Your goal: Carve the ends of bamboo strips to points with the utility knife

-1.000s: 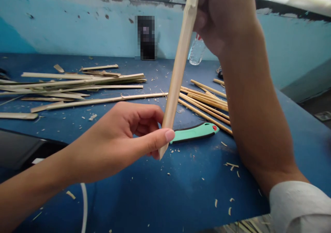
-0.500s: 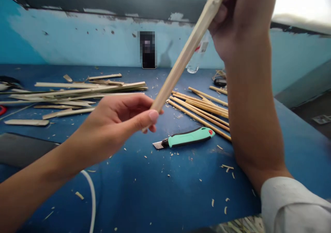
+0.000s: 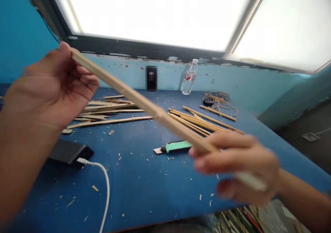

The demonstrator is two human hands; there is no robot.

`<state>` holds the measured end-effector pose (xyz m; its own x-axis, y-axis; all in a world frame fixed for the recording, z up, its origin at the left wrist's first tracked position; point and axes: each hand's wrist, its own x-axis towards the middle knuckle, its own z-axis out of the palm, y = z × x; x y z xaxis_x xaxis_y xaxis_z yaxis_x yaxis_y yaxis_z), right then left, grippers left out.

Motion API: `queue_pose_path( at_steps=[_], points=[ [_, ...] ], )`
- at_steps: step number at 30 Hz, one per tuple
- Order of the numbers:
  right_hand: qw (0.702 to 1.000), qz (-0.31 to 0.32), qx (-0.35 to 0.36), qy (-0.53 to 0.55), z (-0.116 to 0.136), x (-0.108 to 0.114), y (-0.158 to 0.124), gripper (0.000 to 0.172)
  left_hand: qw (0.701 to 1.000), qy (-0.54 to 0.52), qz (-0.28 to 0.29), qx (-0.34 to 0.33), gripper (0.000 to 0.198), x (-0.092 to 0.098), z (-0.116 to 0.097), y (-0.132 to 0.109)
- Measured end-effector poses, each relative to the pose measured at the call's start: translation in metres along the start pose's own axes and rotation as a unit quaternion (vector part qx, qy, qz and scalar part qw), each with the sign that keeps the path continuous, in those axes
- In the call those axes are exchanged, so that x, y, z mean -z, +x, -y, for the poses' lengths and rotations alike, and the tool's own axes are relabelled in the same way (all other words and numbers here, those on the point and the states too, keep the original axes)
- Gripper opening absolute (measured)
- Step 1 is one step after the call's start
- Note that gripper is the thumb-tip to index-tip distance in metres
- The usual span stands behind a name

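A pale bamboo strip (image 3: 144, 103) with a knot near its middle slants across the view, raised above the table. My left hand (image 3: 54, 84) pinches its upper end at the left, thumb and fingers closed on it. At the lower right my right hand (image 3: 240, 167), smeared by motion, is closed around the other part, with a pale end showing below the fingers. Under the strip lies a green and black utility knife (image 3: 178, 145), blade out to the left, its handle end hidden behind my right hand.
Split bamboo pieces (image 3: 111, 121) are heaped at the left, thin round sticks (image 3: 207, 122) at the right. A black power bank (image 3: 69, 152) with a white cable (image 3: 107, 184), a phone (image 3: 151, 78), a water bottle (image 3: 190, 77) and tangled string (image 3: 219, 100) stand or lie around. Shavings dot the blue table (image 3: 139, 198).
The strip has swung over: its raised end is now at the left in my left hand, which rose, while my right hand came down to the lower right. The view has tilted up.
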<state>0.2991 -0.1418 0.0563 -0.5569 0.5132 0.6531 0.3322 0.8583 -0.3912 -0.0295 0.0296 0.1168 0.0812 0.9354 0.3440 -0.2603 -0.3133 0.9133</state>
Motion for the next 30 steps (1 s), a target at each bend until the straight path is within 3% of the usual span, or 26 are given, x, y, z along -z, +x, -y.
queue_pose_path(
  at_steps=[2,6,8,10,13,17,21,27,30],
  points=[
    [0.994,0.096,0.05,-0.03,0.008,-0.023,-0.014,0.034,0.998,-0.047,-0.018,-0.027,0.024,-0.013,-0.005,-0.008],
    [0.979,0.183,0.086,-0.021,0.007,-0.049,-0.024,0.04,0.99,-0.136,-0.026,0.011,0.027,-0.038,-0.011,-0.025],
    [0.975,0.215,0.051,-0.006,-0.001,-0.049,-0.02,0.045,0.98,-0.188,-0.019,0.065,0.03,-0.044,-0.012,-0.034],
    [0.963,0.264,-0.036,-0.041,-0.015,-0.044,-0.015,0.051,0.973,-0.191,0.003,0.127,0.03,-0.045,-0.007,-0.045],
    [0.951,0.226,-0.142,-0.155,-0.045,-0.04,-0.015,0.045,0.962,-0.149,0.05,0.224,0.02,-0.041,0.012,-0.064],
    [0.95,0.213,-0.165,-0.158,-0.078,-0.048,-0.029,0.038,0.928,-0.071,0.118,0.347,0.039,-0.04,0.055,-0.091],
    [0.953,0.164,-0.208,-0.15,-0.086,-0.057,-0.036,0.032,0.898,-0.025,0.174,0.404,0.042,-0.046,0.085,-0.112],
    [0.962,0.056,-0.245,-0.103,-0.068,-0.059,-0.035,0.034,0.867,-0.004,0.235,0.439,0.048,-0.046,0.085,-0.137],
    [0.976,0.012,-0.21,-0.059,-0.049,-0.064,-0.036,0.035,0.881,0.029,0.245,0.405,0.047,-0.048,0.077,-0.151]
  ],
)
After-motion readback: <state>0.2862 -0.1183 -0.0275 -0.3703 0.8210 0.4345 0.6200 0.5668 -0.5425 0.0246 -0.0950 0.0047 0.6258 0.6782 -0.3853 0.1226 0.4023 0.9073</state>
